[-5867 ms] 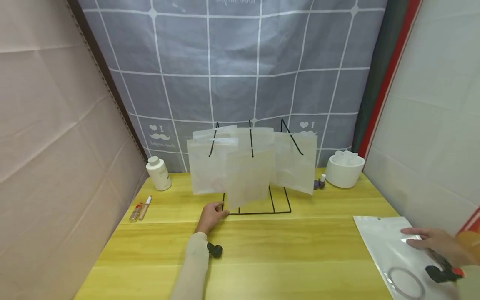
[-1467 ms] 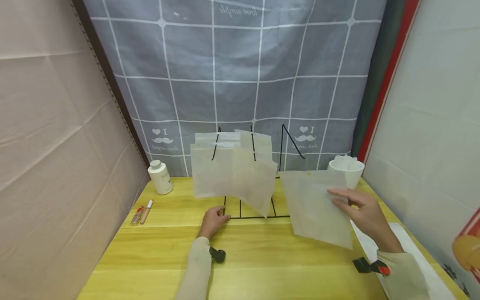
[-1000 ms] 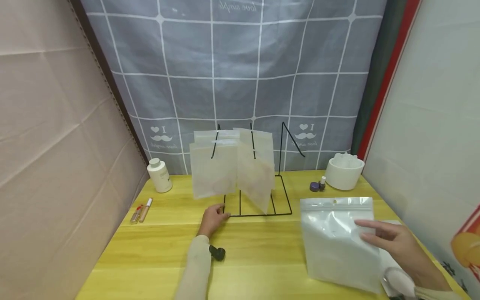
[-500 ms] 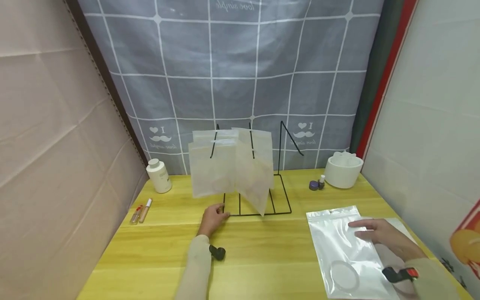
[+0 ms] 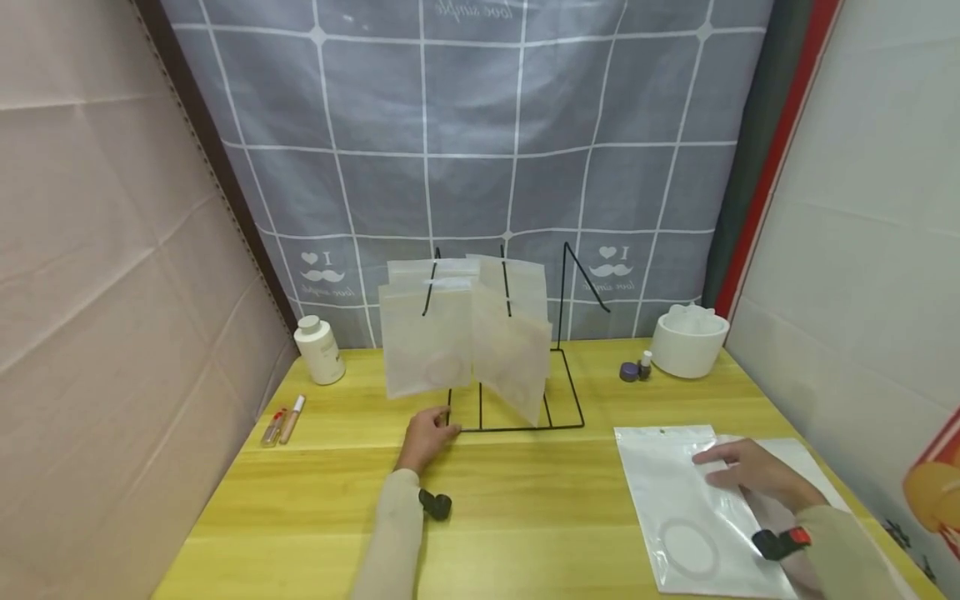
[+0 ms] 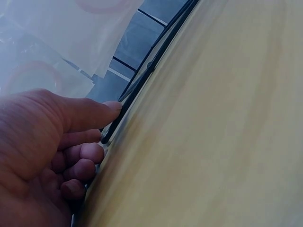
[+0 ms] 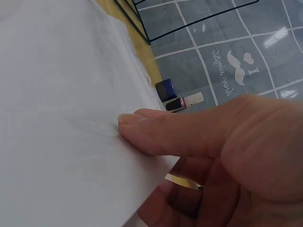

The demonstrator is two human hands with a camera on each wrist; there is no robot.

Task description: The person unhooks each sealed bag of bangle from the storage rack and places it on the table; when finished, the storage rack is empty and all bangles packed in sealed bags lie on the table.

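Note:
My left hand (image 5: 427,435) pinches the front left corner of a black wire display rack (image 5: 576,392), thumb over the bar in the left wrist view. Translucent white zip bags (image 5: 427,342) hang from the rack's left and middle hooks; the right hook (image 5: 588,279) is bare. At the right, my right hand (image 5: 757,473) grips a white zip bag (image 5: 652,475) by its right edge. The right wrist view shows the thumb (image 7: 151,132) on top of it and the fingers partly hidden beneath. A ring shape shows in the bag's lower part.
Another white bag (image 5: 798,457) lies partly beneath, at the table's right edge. A white tub (image 5: 688,346) and small dark bottles (image 5: 636,368) stand back right. At the left are a white bottle (image 5: 318,350) and slim cosmetic tubes (image 5: 283,423).
The bag on the right hook came off in my right hand, was turned, and was brought down to the table's right side. My left hand stayed on the rack's corner.

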